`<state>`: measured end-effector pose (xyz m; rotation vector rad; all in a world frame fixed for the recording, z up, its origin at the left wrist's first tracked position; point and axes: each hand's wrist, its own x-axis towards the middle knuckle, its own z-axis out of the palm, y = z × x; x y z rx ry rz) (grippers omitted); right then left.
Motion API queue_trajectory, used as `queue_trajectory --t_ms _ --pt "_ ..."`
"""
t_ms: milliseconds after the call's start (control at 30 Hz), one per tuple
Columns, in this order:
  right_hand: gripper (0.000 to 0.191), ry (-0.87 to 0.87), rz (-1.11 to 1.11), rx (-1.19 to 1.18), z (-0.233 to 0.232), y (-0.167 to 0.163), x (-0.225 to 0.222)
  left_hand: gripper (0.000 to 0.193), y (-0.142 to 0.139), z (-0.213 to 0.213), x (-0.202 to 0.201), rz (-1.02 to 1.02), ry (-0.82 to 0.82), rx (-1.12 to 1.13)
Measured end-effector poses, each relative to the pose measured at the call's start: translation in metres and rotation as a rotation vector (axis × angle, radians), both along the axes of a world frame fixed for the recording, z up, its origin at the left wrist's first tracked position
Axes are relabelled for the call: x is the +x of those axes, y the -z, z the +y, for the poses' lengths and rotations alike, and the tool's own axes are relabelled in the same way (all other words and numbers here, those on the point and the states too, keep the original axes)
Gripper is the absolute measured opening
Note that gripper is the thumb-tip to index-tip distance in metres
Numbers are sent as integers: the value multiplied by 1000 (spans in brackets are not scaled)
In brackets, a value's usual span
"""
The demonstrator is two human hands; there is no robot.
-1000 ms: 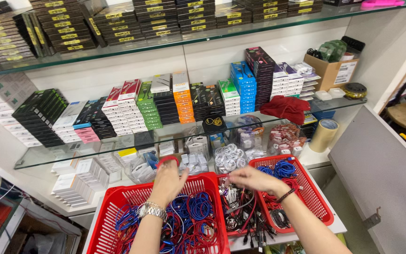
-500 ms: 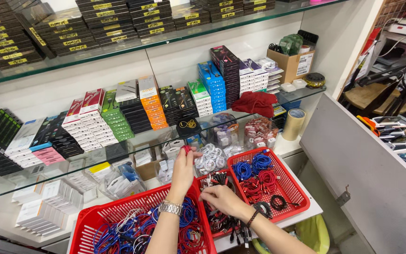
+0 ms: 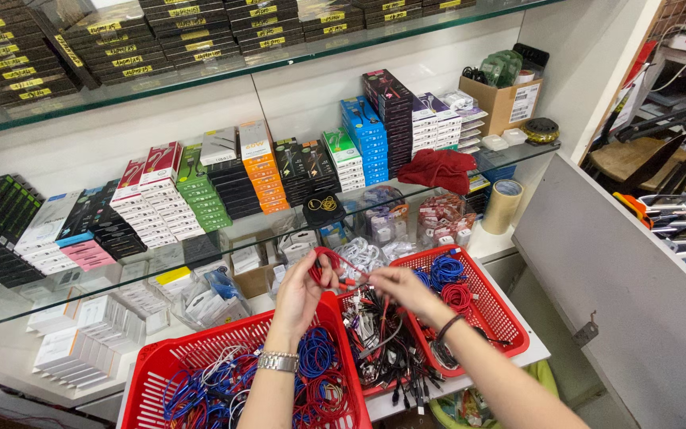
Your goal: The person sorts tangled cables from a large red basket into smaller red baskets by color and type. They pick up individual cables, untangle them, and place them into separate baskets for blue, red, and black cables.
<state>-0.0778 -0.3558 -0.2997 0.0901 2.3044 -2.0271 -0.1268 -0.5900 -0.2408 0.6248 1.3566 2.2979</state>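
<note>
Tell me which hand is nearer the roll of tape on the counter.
Right. The right hand is over the smaller red basket, below-left of the roll of tape; the left hand is farther left, holding a red cable.

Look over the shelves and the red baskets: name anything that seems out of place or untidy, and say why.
A crumpled red cloth lies on the glass shelf among neatly stacked boxes. Loose black cables spill from the middle red basket over the counter's front edge. Both hands, left hand and right hand, hold one red cable.
</note>
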Motion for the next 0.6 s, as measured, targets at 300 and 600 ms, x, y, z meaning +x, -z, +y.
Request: queue_trajectory --t_ms 300,600 --pt "27 -332 391 449 -43 -43 34 48 25 1 8 504 -255 -894" --pt "29 -34 409 149 -17 -20 35 46 53 29 25 -168 92 -274"
